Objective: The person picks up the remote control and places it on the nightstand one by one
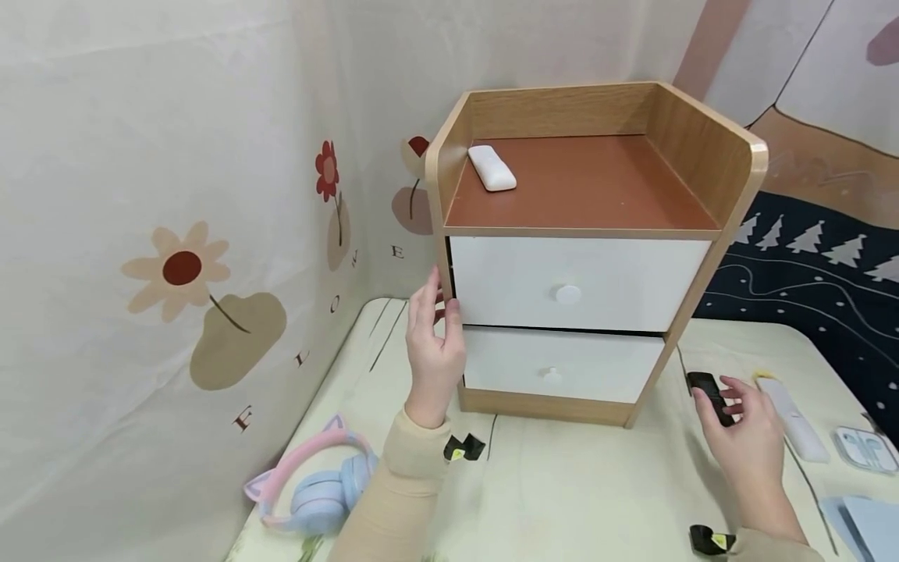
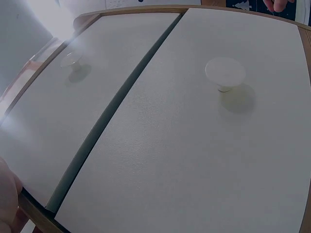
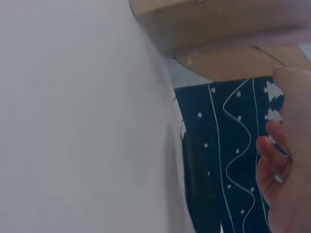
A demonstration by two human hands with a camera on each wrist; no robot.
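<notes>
A wooden cabinet [image 1: 541, 406] with two white drawers stands upright, its upper drawer front [image 1: 506, 281] over the lower drawer front [image 1: 506, 359]. My left hand [image 1: 435, 343] rests against the cabinet's left side, fingers pointing up and thumb at the front edge. The left wrist view shows both drawer fronts close up, with a round white knob [image 2: 225, 73] on one. To the right of the cabinet, my right hand [image 1: 747, 425] hovers by a small black oblong object [image 1: 709, 386]. Its fingers hang loosely bent beside the black object [image 3: 197, 179] in the right wrist view.
A white oblong case [image 1: 492, 168] lies on the cabinet's brown top. Cat-ear headphones [image 1: 319, 499] lie at the front left. On the right are a long white device [image 1: 794, 417], earphones in a clear case [image 1: 867, 449] and blue sheets [image 1: 871, 523]. Fabric walls [image 1: 295, 117] stand close behind.
</notes>
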